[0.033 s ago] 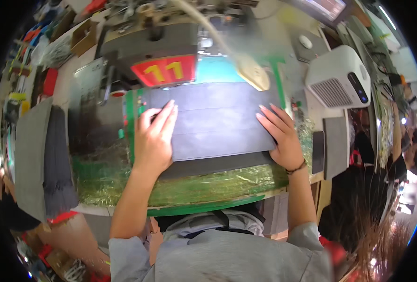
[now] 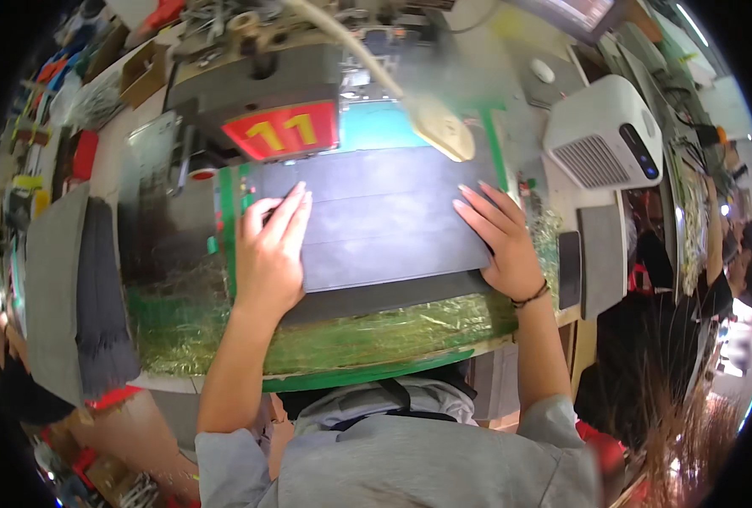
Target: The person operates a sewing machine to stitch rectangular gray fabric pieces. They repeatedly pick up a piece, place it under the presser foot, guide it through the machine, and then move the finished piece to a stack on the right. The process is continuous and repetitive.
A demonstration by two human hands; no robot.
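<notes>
A flat dark grey rectangular sheet, with faint lines across it, lies before me on the worktable under a bright patch of light. Along its left edge rests my left hand, fingers stretched forward and thumb apart. My right hand lies over the right edge, fingers spread and pointing inward on the surface. Neither hand is wrapped round the sheet. A darker grey layer shows beneath its near edge. What the sheet is made of I cannot tell.
A pale lamp head hangs over the far edge. Behind stands a grey machine with a red plate. To the right are a white box-shaped appliance, a phone and a grey board. Grey sheets hang at left.
The whole view has shifted slightly. Both hands keep their places on the dark grey sheet, with no visible change in their hold.
</notes>
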